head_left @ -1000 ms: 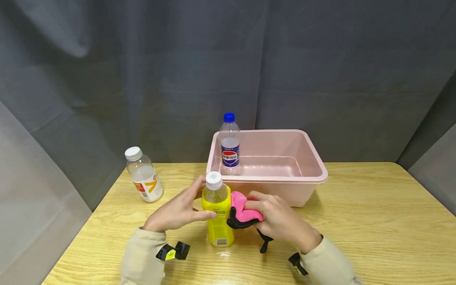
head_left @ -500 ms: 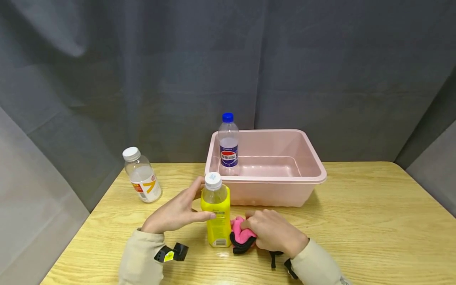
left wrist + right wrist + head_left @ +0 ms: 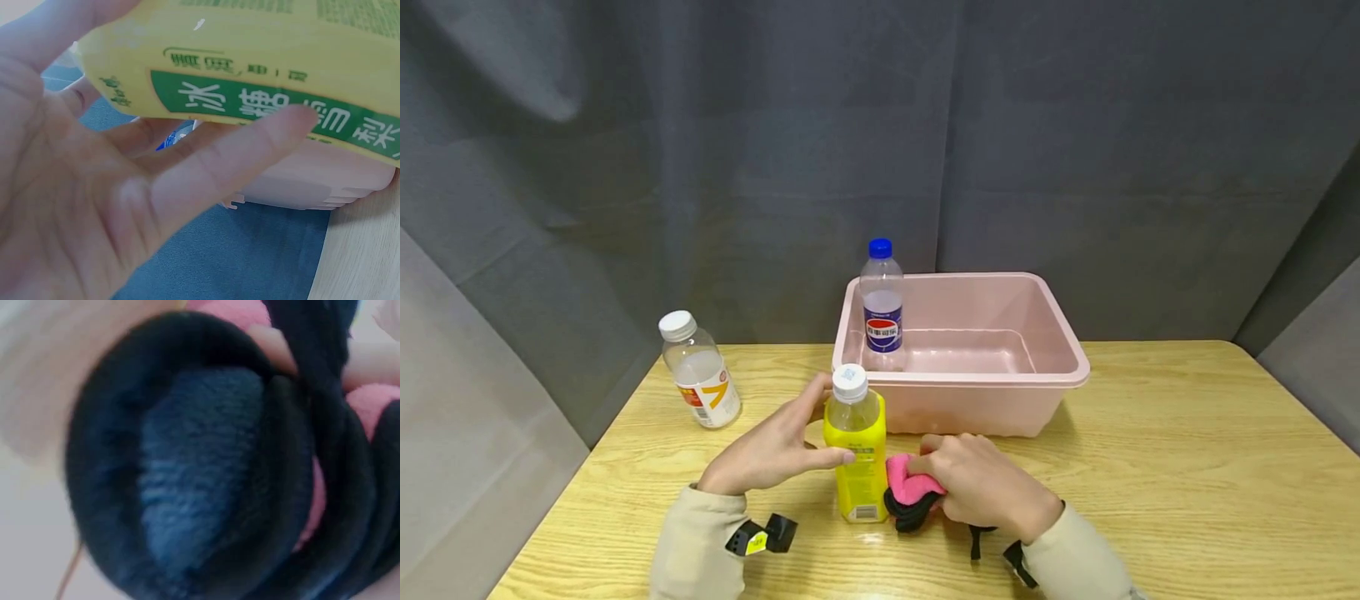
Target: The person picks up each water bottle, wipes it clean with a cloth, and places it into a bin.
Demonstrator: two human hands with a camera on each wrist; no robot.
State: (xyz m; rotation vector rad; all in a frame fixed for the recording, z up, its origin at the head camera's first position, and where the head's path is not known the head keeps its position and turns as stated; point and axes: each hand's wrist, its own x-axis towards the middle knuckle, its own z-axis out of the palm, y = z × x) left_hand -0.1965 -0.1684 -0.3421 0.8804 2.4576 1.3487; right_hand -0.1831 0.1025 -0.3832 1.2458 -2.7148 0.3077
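A yellow-labelled bottle with a white cap stands upright on the table in front of the pink basin. My left hand grips it from the left, thumb across the front and fingers behind. In the left wrist view the thumb lies along the green band of the bottle. Bunched in my right hand is a pink cloth with black edging, held against the bottle's lower right side. Black folds of the cloth fill the right wrist view.
The pink basin sits behind the hands, with a blue-capped bottle upright at its left end. Another white-capped bottle stands at the left of the wooden table. Grey curtains hang behind and at the sides.
My right hand has moved the cloth down from the bottle's upper right side to its lower right side. The left hand and the bottle have stayed nearly still.
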